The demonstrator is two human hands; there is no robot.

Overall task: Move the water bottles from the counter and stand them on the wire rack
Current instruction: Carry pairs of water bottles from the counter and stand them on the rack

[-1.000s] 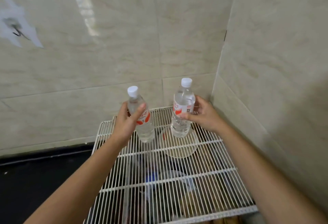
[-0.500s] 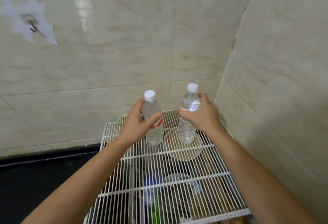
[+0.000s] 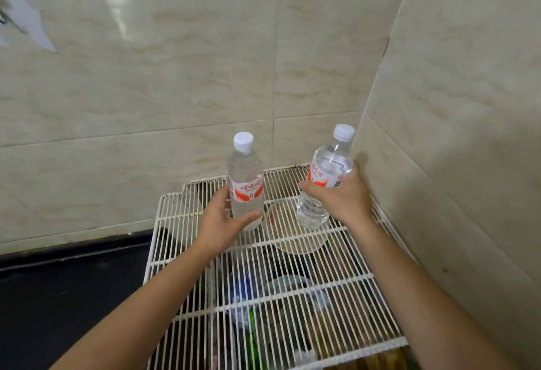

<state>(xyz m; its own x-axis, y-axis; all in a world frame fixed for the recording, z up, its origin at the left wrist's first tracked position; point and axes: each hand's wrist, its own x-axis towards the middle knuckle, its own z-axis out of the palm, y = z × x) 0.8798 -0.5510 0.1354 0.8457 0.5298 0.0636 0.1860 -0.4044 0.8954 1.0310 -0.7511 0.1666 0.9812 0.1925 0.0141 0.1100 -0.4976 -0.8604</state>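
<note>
- The left hand (image 3: 222, 223) is gripping the left bottle (image 3: 245, 185) low on its body, with the thumb lying across the front and the fingers curling round the far side.
- The left bottle is standing upright at the back of the rack (image 3: 175, 217), near the middle of its width. Its base seems to be resting on the wires.
- The right hand (image 3: 342, 199) is clamping the right bottle (image 3: 325, 182) around its middle, covering part of the red and white label.
- The right bottle is tilting, with its cap (image 3: 344, 132) leaning toward the side wall (image 3: 453, 135) and its base pointing down toward the back right part of the rack. I cannot tell whether the base is touching the wires.
- The two bottles are sitting apart, with a clear gap between them, and the hands are not touching each other.
- Both bottles are holding clear water and wearing white caps; the left cap (image 3: 243, 141) is pointing straight up.
- The rack is sitting in the corner where the back wall (image 3: 175, 76) is meeting the side wall.
- A pale round dish (image 3: 295, 240) is showing through the wires below the bottles, and blurred items are lying under the rack nearer the camera.
- A dark counter (image 3: 58, 296) is running along the left of the rack.
</note>
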